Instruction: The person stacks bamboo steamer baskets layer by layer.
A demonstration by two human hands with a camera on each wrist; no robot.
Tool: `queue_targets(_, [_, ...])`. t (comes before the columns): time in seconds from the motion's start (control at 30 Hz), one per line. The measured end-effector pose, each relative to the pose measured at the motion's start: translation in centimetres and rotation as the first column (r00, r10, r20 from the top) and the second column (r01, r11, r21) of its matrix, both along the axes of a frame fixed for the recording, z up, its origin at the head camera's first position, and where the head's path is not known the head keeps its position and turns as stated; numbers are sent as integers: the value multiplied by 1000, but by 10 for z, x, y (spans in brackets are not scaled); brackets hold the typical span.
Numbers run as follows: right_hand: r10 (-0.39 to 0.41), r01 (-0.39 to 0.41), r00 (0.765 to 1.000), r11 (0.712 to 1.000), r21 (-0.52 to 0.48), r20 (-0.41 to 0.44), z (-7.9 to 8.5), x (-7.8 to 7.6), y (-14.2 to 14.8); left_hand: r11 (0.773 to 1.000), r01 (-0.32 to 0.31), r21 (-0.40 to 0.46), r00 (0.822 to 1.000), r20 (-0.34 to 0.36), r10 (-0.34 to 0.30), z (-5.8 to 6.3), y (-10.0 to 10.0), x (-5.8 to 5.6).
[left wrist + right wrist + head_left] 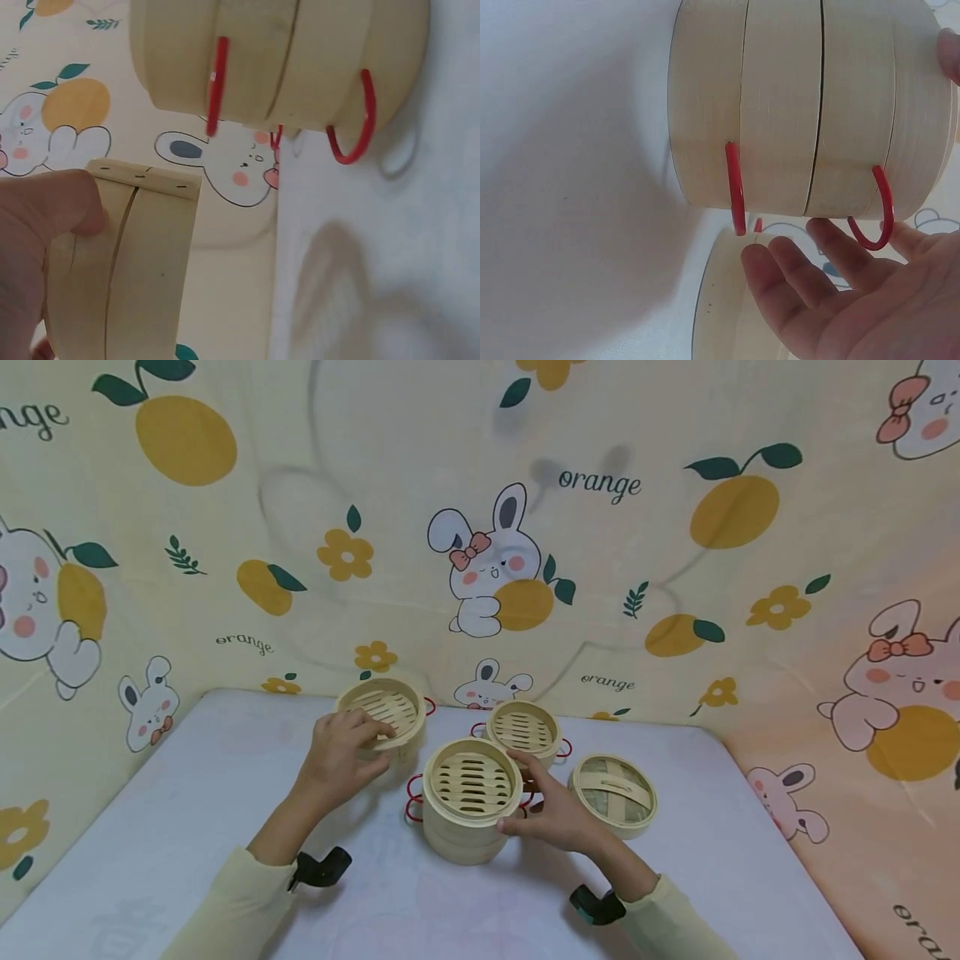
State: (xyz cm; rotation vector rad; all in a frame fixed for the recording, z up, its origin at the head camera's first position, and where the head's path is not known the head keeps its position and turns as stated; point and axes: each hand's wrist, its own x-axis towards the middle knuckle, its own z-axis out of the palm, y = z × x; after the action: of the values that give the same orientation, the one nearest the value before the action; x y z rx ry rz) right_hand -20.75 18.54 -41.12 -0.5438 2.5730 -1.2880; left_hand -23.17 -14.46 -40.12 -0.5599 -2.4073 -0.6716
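My left hand (343, 752) grips a round bamboo steamer basket (401, 702) with a slatted base and a red handle, at the back left. In the left wrist view my thumb presses the wall of this basket (150, 262), which stands sideways in that view. My right hand (555, 806) holds the upper rim of a stack of two steamer baskets (468, 835) at the centre, thumb in front and index finger behind. In the right wrist view the other fingers (840, 255) extend loosely beside the stack (780, 105), near its red handles.
Behind the stack stands another slatted steamer basket (525, 727) with red handles. A woven bamboo lid (615, 797) with a crossing strap lies to the right. All stand on a white table (360, 910) before a curtain (405, 443) printed with rabbits and oranges.
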Motion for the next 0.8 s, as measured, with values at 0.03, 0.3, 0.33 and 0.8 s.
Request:
queue_targets(0.03, [-1,1,1000,1000,0,2,0,0,0,1000,3,5,1000,-8,-3,1,0,1])
queue_targets(0.3, [-1,1,1000,1000,4,3,1,1,0,997,71,40,991,-119,-66,8,1,6])
queue_targets(0.33, [0,0,1000,1000,2,3,1,1,0,996,80,43,989,-131,-74,9,1,7])
queue_targets(0.8, [4,-4,1000,1000,9,4,0,-1,0,994,94,59,981,-178,-82,21,8,16])
